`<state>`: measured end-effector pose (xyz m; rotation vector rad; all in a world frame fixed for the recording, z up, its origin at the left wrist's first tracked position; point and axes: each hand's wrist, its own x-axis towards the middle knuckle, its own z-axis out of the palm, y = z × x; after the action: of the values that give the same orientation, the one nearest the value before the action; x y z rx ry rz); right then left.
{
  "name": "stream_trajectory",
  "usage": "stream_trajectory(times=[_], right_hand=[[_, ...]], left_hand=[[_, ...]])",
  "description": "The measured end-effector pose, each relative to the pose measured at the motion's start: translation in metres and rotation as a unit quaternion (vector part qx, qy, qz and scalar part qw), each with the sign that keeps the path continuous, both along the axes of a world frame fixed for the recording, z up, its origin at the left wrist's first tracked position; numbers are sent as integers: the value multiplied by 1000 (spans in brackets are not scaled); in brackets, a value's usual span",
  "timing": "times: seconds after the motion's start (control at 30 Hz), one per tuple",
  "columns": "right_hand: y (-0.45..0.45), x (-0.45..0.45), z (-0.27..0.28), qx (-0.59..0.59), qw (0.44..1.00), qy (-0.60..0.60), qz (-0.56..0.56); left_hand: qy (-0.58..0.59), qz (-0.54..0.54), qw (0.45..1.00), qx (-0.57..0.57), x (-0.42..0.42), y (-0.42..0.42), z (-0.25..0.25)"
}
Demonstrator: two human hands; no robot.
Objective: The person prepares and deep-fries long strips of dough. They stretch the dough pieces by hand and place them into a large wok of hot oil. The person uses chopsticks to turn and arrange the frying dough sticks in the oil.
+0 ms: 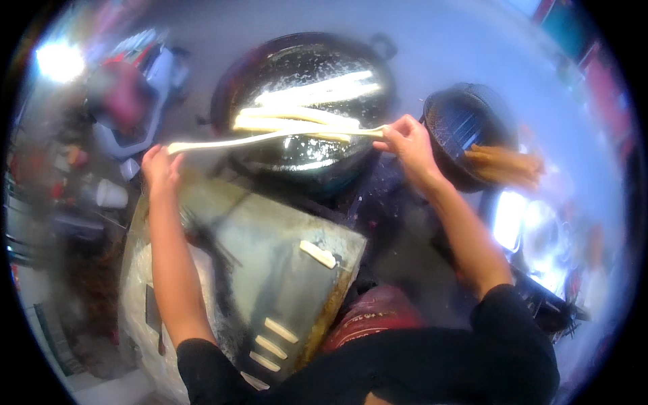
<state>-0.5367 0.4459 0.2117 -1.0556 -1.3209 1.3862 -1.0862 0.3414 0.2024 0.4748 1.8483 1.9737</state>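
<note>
A long, thin strip of pale dough is stretched between my hands, over the near part of a large dark wok. My left hand pinches its left end, just outside the wok's rim. The right end is pinched by the fingers of my right hand, at the wok's right side. Beneath and beyond the strip, several long dough sticks float in the shiny oil; the farther ones are washed out by glare.
A metal-topped table bears several short dough pieces and another dough piece by its corner. Plastic sheeting covers its left side. Browned fried dough sticks lean over the rim of a wire basket at right. A white cup stands left.
</note>
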Motion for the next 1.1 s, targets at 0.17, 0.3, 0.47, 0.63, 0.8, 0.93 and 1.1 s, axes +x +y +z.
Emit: stream_trajectory(times=[0.17,0.3,0.47,0.63,0.8,0.93,1.1], right_hand=[[72,-24,-17,14,988,-152,25],[163,-40,-60,112,949,-295,5],[266,-21,-74,258,859,-428,-116],[297,-20,-28,84,961,-256,-66],[346,-42,-25,90,953,-287,-41],[371,-76,-40,174,903,-389,-48],[377,-101,-47,279,815,-506,-38]], left_hand=[[23,-14,993,-117,50,128,-33],[21,-24,983,-179,44,191,-65],[-96,-21,991,-96,44,239,-50],[-52,-34,993,-97,21,248,-23],[-64,-21,994,-85,26,274,-11],[-32,14,994,-103,36,303,-31],[427,38,870,-243,71,311,-53]])
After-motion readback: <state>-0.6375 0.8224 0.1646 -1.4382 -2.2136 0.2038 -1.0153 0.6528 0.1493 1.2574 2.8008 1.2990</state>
